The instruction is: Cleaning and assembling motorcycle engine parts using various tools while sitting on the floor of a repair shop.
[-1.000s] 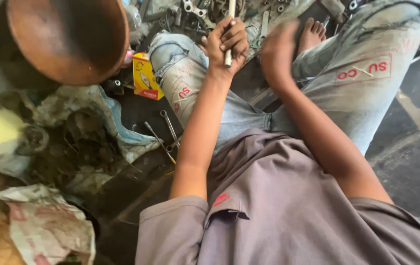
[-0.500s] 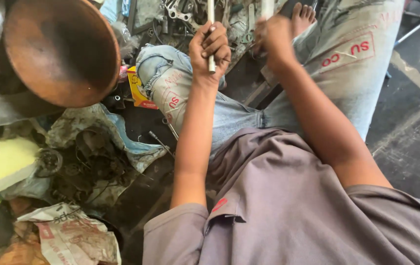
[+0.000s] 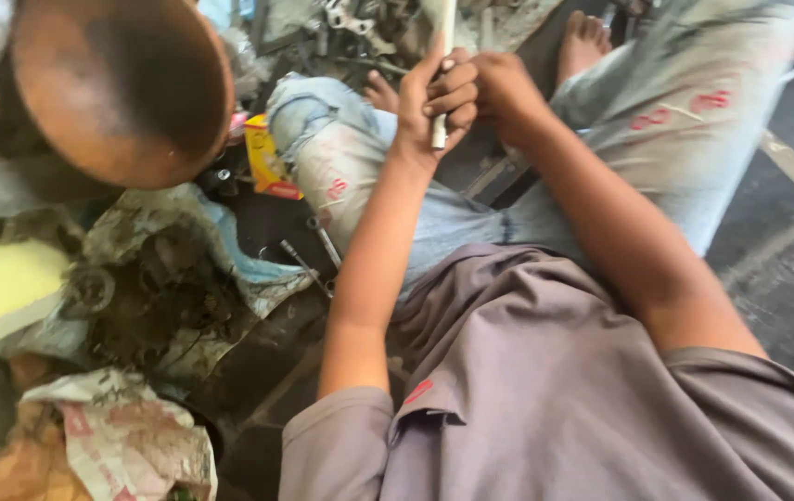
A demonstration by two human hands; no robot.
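Both hands now sit side by side: left hand point(image 3: 434, 97) clamped on pale rod point(image 3: 441, 65), right hand point(image 3: 505, 93) closed up against it, grip unclear, having drawn together from earlier spacing.

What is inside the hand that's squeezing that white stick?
The left hand is closed around a pale rod. The rod sticks out above the fist and a short end shows below it. The fingers cover the part in between.
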